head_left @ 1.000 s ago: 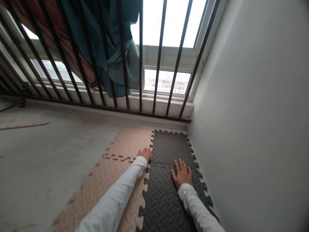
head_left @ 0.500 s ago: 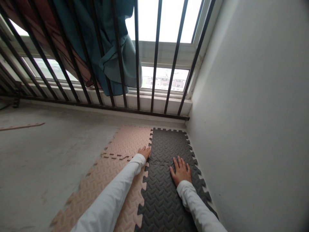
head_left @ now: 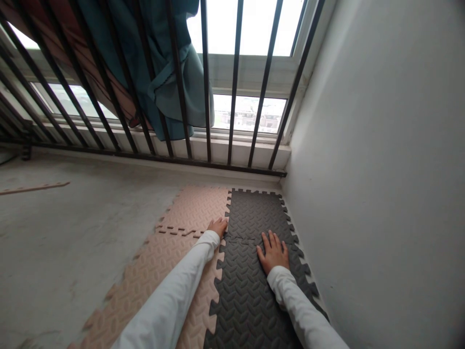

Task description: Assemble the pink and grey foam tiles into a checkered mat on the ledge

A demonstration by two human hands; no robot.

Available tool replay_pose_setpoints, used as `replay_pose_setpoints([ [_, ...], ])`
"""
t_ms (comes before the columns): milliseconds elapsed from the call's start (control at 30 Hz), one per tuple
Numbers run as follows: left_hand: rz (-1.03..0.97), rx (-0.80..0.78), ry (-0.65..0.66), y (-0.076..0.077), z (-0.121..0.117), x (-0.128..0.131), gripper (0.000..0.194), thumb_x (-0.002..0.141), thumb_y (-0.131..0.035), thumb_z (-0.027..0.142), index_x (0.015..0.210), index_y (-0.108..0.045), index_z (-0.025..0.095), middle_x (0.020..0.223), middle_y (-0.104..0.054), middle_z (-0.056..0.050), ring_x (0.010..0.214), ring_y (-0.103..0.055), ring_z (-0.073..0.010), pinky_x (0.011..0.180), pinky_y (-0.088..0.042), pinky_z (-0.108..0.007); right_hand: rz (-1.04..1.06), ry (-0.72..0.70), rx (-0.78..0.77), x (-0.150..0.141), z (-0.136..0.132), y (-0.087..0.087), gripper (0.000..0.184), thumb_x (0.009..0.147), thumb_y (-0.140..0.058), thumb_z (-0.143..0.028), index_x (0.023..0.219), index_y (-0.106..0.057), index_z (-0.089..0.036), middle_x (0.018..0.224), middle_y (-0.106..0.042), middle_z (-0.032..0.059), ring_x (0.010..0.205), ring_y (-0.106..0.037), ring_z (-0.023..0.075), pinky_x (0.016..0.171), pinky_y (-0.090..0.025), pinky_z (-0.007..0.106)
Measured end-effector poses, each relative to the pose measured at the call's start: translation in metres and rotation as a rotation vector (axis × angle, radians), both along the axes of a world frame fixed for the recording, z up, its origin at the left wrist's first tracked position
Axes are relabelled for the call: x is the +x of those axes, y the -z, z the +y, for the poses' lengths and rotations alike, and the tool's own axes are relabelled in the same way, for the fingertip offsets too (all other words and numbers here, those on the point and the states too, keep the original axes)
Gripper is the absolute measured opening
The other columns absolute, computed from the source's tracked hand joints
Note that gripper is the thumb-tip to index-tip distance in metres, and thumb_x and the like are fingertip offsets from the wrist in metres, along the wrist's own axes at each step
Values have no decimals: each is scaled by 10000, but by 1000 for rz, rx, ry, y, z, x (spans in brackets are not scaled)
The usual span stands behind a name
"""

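Note:
Interlocking foam mats lie on the concrete floor in the corner. Two dark grey tiles (head_left: 254, 213) run along the right wall, and two beige tiles (head_left: 194, 208) lie beside them on the left. My right hand (head_left: 273, 252) lies flat, fingers spread, on the near grey tile just below the seam between the grey tiles. My left hand (head_left: 218, 226) presses down where the beige and grey tiles meet, its fingers curled over the joint. Both arms are in white sleeves.
A white wall (head_left: 381, 194) rises on the right. Black window bars (head_left: 232, 97) stand behind the mats, with teal cloth (head_left: 170, 72) hanging behind them. Bare concrete floor (head_left: 72, 232) spreads to the left, with a thin beige foam strip (head_left: 34, 187) lying on it.
Both hands stay on the mats in nearly the same spots. The view has shifted slightly.

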State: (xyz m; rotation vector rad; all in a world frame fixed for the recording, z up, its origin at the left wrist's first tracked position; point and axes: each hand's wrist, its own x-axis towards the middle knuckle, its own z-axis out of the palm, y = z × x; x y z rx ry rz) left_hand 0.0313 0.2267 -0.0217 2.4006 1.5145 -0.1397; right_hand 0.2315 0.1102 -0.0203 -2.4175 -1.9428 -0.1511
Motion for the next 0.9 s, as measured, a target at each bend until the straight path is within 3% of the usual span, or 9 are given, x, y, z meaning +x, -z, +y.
replay_pose_setpoints([
  [133,-15,-17,-4,-1,-7,-4,385,798,-287,184,1157,-415,241,1342,-316,-30,1244,-221,-158,1006,-204,-421,-6,-1,7,0,1,1,508,778,-309,-426,1259,-324,-264,1359,-256,20,1230,-211,180,989,-118,415],
  [333,-52,99,12,1,-39,-7,544,804,-271,378,1306,-188,185,1401,-117,-34,1277,-83,-182,1031,-115,-425,-20,-4,15,1,0,2,503,779,-309,-422,1259,-324,-268,1357,-264,18,1227,-213,176,986,-124,409],
  [467,-84,-8,-48,-5,-33,-9,514,816,-240,377,1297,-215,199,1395,-139,-18,1273,-104,-156,1031,-138,-396,-32,-5,23,1,-1,2,501,781,-306,-422,1257,-328,-265,1355,-269,18,1224,-218,171,985,-127,402],
  [567,-70,-22,-183,-10,-24,-25,502,834,-191,326,1299,-209,139,1386,-170,-73,1263,-148,-140,1021,-186,-325,-39,-7,31,1,0,3,504,781,-301,-425,1256,-332,-259,1353,-274,24,1223,-221,176,984,-124,407],
  [667,8,43,-362,-7,-33,-48,555,823,-214,348,1290,-212,47,1381,-146,-143,1266,-132,-198,1022,-178,-346,-44,-6,35,1,1,5,501,779,-307,-418,1253,-335,-258,1353,-273,23,1222,-224,176,983,-126,409],
  [767,54,99,-301,0,-54,-61,565,811,-227,366,1282,-246,54,1383,-146,-129,1268,-124,-216,1025,-167,-370,-49,-4,46,1,1,7,500,776,-317,-417,1250,-341,-261,1352,-276,22,1218,-230,172,983,-129,404],
  [900,82,136,-275,2,-70,-58,629,787,-261,408,1290,-215,34,1385,-129,-134,1271,-108,-231,1034,-134,-379,-55,-3,60,1,2,8,494,778,-313,-412,1246,-348,-260,1350,-281,26,1216,-232,174,983,-125,405],
])
